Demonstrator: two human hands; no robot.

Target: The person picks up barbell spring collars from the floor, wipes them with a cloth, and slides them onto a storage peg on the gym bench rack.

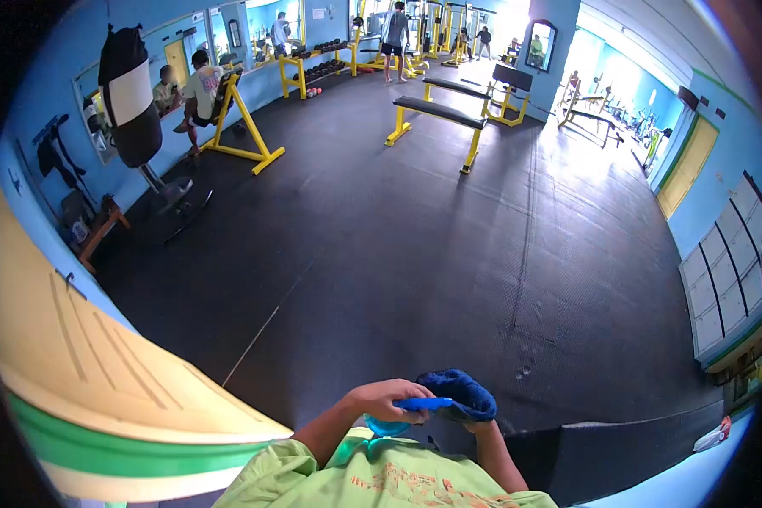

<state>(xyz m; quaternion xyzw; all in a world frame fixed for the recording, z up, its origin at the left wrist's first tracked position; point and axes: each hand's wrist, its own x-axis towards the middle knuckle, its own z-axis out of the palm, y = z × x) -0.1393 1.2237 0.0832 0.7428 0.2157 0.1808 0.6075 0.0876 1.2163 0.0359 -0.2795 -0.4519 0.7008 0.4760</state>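
Observation:
Close to my chest, at the bottom middle of the head view, my left hand (395,400) is wrapped round a blue spray bottle (427,404), whose lower part looks translucent and turquoise. Just right of it, a dark blue cloth (461,394) lies bunched over my right hand (480,425). The cloth hides most of that hand's fingers; only its wrist side shows below. The bottle's blue top is in front of the cloth's left part.
Black benches (440,111) on yellow frames stand ahead. A punching bag (130,102) is at the left, near a person seated on a yellow-framed machine (244,127). Another person (394,38) stands farther back. White lockers (724,262) line the right wall.

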